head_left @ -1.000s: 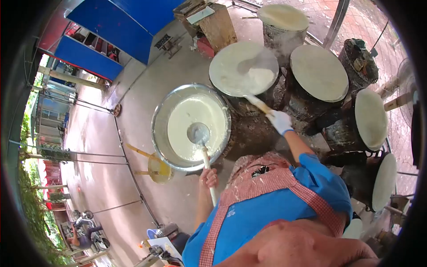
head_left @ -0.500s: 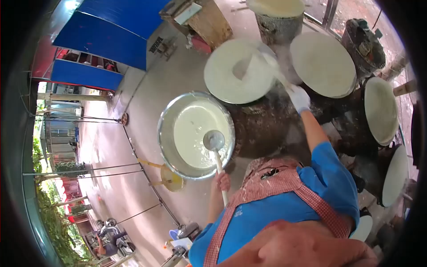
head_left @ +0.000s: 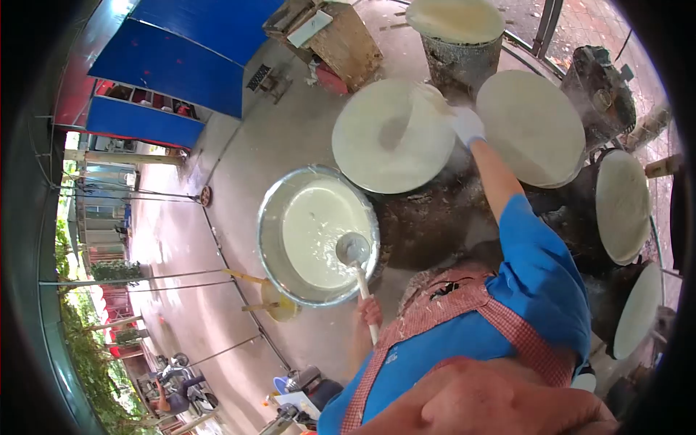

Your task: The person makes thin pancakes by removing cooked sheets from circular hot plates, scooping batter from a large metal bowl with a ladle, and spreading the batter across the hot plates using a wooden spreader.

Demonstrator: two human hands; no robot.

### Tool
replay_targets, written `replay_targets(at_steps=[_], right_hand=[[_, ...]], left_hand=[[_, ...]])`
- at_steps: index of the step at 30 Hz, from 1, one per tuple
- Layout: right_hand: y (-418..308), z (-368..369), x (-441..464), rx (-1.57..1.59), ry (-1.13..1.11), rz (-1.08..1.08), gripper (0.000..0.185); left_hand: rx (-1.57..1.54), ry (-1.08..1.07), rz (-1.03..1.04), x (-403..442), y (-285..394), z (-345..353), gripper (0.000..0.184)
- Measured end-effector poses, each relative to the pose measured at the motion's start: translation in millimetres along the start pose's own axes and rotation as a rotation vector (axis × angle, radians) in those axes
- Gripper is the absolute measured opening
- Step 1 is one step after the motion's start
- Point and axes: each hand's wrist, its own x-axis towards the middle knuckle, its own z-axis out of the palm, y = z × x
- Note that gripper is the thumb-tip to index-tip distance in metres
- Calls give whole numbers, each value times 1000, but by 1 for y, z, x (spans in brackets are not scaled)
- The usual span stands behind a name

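Observation:
My left hand [head_left: 370,310], bare, is wrapped around the pale handle of a ladle [head_left: 353,249]. The ladle's round metal bowl sits over white batter [head_left: 312,225] in a large metal basin [head_left: 271,250]. My right hand [head_left: 467,126], in a white glove, grips a pale batter spreader [head_left: 429,109]; its grip end is hidden in the glove. The spreader's wide blade lies across the right part of a round griddle [head_left: 355,138] coated with white batter. A greyer patch shows near the griddle's middle.
More round griddles with pale coatings stand around: one [head_left: 533,130] to the right, one on a drum [head_left: 464,65] behind. A yellow container [head_left: 279,301] sits left of the basin. A wooden box [head_left: 344,43] stands farther back. A person [head_left: 174,399] is far off at lower left.
My right hand and the spreader have swung up and left over the griddle, with the arm stretched farther forward. The ladle stays over the batter in my left hand. The view has shifted slightly.

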Motion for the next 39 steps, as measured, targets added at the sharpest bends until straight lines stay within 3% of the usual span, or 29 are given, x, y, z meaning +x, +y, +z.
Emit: replay_targets(at_steps=[2,4,5,7,8,9,10,12,14,17,19,20,24,25,26,28,29,30,32,35,36,39], right_hand=[[10,1,-32,76,33,-41,41],[-73,-22,-93,747,-198,710,41],[-93,-15,-106,679,-254,487,40],[-74,21,-126,143,-140,12,36],[-106,-39,-131,157,-264,103,33],[-76,-37,-132,276,-51,-76,32],[-57,-46,-130,339,70,-65,28],[-49,-49,-147,992,-33,729,23],[-86,-26,-181,1230,-65,692,24],[-102,-10,-205,1035,-174,737,28],[-87,-23,-205,643,-133,330,31],[-92,-53,-194,554,-161,424,32],[-30,-52,-112,113,113,295,35],[-33,-51,-98,-25,68,328,33],[-45,-54,-92,-164,-30,218,27],[-51,-45,-101,-254,-31,-81,22],[-50,-46,-111,-355,-7,-200,19],[-47,-53,-120,-346,-23,-213,19],[-38,-80,-126,-401,-191,-272,21],[-14,-75,-138,-354,48,33,22],[-10,-65,-147,-462,13,-34,23],[-26,-72,-173,-402,-15,-243,23]], left_hand=[[-92,-81,-43,10,15,-2,28],[273,121,97,-1,25,-10,23],[264,134,80,-1,23,-4,23],[1054,174,512,-4,12,5,23],[475,116,310,-9,16,24,24],[308,96,201,-18,31,14,23],[146,68,92,-22,46,9,22],[153,51,107,-35,59,-3,25],[159,21,104,-33,74,-10,28],[-19,-79,-28,-28,87,-14,21],[-42,-22,-44,-25,88,-7,27],[-47,-8,-49,-24,88,-2,30],[31,-45,-51,-21,82,5,31],[18,-54,-68,-16,80,9,31],[1,-58,-80,-15,77,10,31],[53,-44,11,-7,89,5,30],[82,72,87,0,87,17,30],[102,186,163,7,84,26,31],[76,103,25,28,86,50,32],[216,35,85,73,90,88,33],[294,45,102,89,86,105,33],[266,14,-18,138,89,139,33]])
